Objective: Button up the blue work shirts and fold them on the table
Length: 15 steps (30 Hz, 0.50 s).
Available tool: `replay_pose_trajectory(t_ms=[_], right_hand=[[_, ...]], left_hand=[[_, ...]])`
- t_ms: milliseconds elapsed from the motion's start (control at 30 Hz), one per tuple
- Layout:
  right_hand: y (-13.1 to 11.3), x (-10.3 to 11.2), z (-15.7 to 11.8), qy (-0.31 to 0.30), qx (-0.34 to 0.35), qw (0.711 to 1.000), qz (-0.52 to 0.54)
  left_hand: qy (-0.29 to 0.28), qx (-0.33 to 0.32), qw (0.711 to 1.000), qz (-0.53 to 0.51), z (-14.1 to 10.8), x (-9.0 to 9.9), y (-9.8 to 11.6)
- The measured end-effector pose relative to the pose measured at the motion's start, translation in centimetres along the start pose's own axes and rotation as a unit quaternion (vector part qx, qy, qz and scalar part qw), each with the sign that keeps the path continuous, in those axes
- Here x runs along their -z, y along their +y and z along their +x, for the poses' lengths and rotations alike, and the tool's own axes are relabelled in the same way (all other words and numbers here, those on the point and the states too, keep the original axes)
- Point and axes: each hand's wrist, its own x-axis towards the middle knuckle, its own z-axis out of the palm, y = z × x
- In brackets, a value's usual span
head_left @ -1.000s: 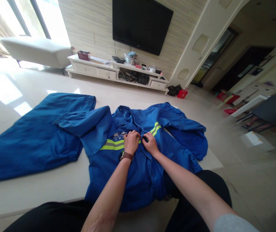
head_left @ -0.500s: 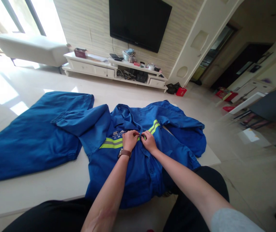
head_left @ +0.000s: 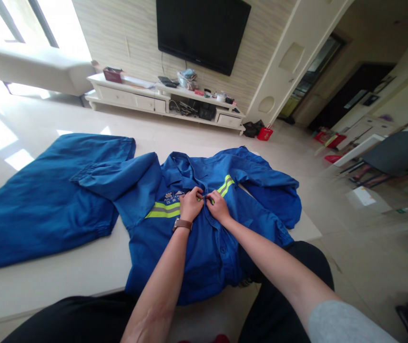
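A blue jacket (head_left: pixel 189 252) with yellow-and-grey reflective stripes and white lettering on its chest lies spread out, collar away from me. My left hand (head_left: pixel 191 204), with a brown-strapped watch at the wrist, pinches the front edge of the jacket at the stripe. Just to its right, my right hand (head_left: pixel 217 206) grips the same front edge, its fingertips almost meeting the left ones. Fingers hide the exact spot between them. A button shows lower on the jacket front. Left of the jacket lie blue trousers (head_left: pixel 46 205), partly under its sleeve.
The clothes rest on a low white table (head_left: pixel 68 281). Beyond are a white TV cabinet (head_left: pixel 128 97) with items on it, a wall television (head_left: pixel 202 33) and a grey-white sofa piece (head_left: pixel 46 66). A red bag (head_left: pixel 265 133) stands by the cabinet; a grey chair (head_left: pixel 397 151) is at right.
The view has shifted slightly. Both hands remain at the jacket's front edge, with the left fingers a little higher on it.
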Motion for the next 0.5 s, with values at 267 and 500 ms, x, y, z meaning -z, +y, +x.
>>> replay_pose_trajectory(t_ms=[267,500], right_hand=[[0.28,-0.18,0.14,0.006,-0.004,1.0,-0.001],[0.38,-0.17,0.09,0.001,-0.001,1.0,0.001]], left_hand=[[-0.001,0.004,1.0,0.006,-0.06,-0.01,0.16],[-0.001,-0.001,1.0,0.004,0.07,-0.09,-0.03]])
